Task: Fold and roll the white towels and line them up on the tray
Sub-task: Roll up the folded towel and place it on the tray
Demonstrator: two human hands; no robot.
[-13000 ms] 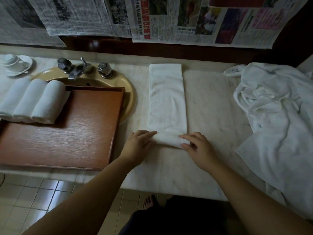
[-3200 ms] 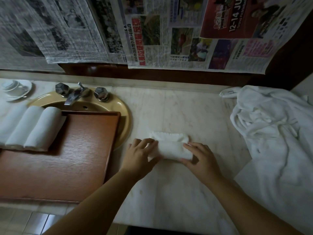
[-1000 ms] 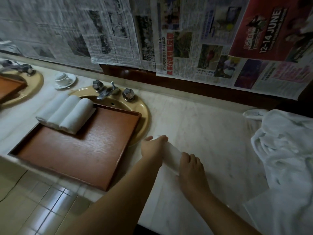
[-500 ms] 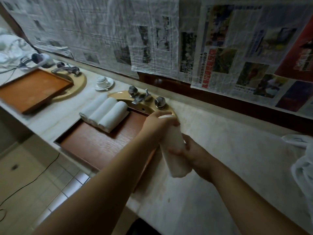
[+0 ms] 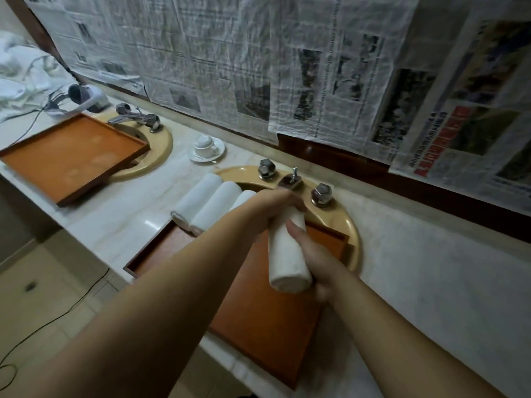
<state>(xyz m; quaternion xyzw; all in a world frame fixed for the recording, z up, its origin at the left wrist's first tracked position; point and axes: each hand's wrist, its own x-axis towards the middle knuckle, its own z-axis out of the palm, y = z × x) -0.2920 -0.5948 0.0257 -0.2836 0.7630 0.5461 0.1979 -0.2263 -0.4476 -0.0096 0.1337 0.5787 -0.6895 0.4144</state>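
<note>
Obs., head view, landmark = wooden tray [image 5: 258,326] lying across the near basin. Both forearms enter from the bottom edge and cover much of the tray's near-left part; its near-left corner is hidden under the left arm. Rolled white towel [image 5: 287,254] is held above the tray's middle, clear of its floor. Long axis runs roughly near-to-far, slightly tilted: near end, showing the round roll face, points toward the camera; far end points toward the faucet handles [image 5: 321,193] beyond the tray. Right hand [image 5: 319,259] wraps the roll from the right side, thumb laid over the top; fingers underneath not visible. Left hand [image 5: 275,208] curls over the roll's far end, covering it; fingertip placement hard to make out. Behind the left wrist, three rolled towels [image 5: 209,202] lie side by side at the tray's far-left edge, long axes parallel; the rightmost is mostly hidden by the left hand. Beige sink rim [image 5: 352,225] shows along the tray's far and right sides. Further left of the tray: cup on saucer [image 5: 207,146], then a second tray [image 5: 71,156] over another basin. Newspaper sheets [image 5: 230,53] cover the wall beyond; print unreadable.
</note>
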